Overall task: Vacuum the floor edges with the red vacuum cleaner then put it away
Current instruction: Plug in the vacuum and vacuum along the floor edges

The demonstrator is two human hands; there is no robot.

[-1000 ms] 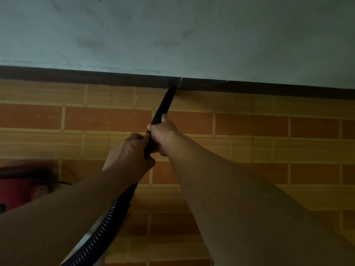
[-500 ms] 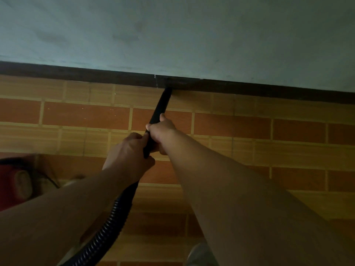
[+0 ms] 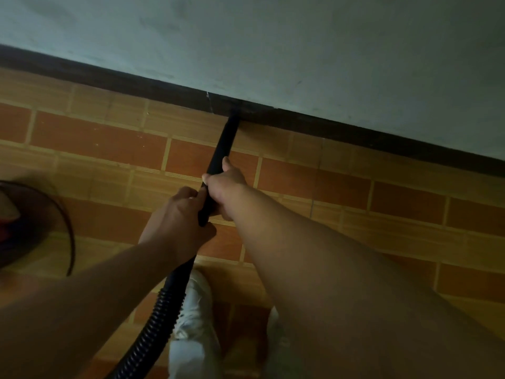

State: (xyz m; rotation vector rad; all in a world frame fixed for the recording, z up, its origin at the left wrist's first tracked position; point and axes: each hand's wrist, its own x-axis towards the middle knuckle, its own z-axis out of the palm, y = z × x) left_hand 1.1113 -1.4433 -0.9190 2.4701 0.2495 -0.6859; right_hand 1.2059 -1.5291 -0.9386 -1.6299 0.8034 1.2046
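While both hands curl round the black nozzle [image 3: 222, 144], right hand [image 3: 228, 184] ahead and left hand [image 3: 177, 222] just behind, a hard push could jam the tip, which lies beyond the grip, against the dark skirting [image 3: 341, 129] or lift it off the floor edge. Behind the grip runs the ribbed hose [image 3: 161, 310]; a tug on it might drag the red vacuum cleaner [image 3: 6, 224], seemingly that blurred shape well left of the grip.
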